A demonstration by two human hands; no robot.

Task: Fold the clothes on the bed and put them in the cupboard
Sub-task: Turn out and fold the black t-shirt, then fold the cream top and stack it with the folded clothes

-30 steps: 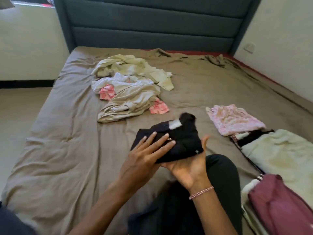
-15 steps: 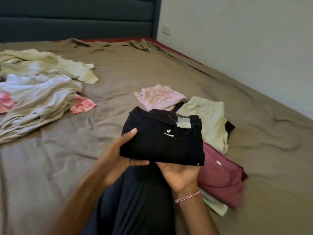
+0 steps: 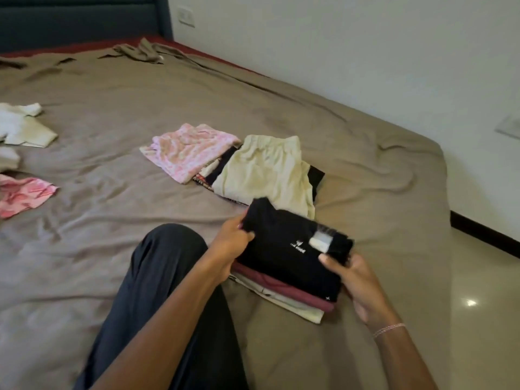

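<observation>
A folded black garment (image 3: 289, 249) with a small white logo and a pale neck label lies on top of a folded maroon garment (image 3: 284, 288), which sits on a pale folded piece (image 3: 298, 308) on the bed. My left hand (image 3: 230, 243) grips the black garment's left edge. At its right edge, my right hand (image 3: 354, 280) holds it with the thumb on top. Behind this stack lie a folded cream garment (image 3: 264, 173) and a folded pink patterned garment (image 3: 188, 149).
The bed's brown sheet (image 3: 112, 114) is wrinkled. Unfolded pink (image 3: 22, 195) and cream clothes (image 3: 22, 128) lie at the left edge. My dark-trousered knee (image 3: 166, 266) rests on the bed. The wall and shiny floor (image 3: 484, 302) are to the right.
Both hands carried the folded black garment to the right and lowered it onto the maroon garment. The view swung right toward the folded stacks.
</observation>
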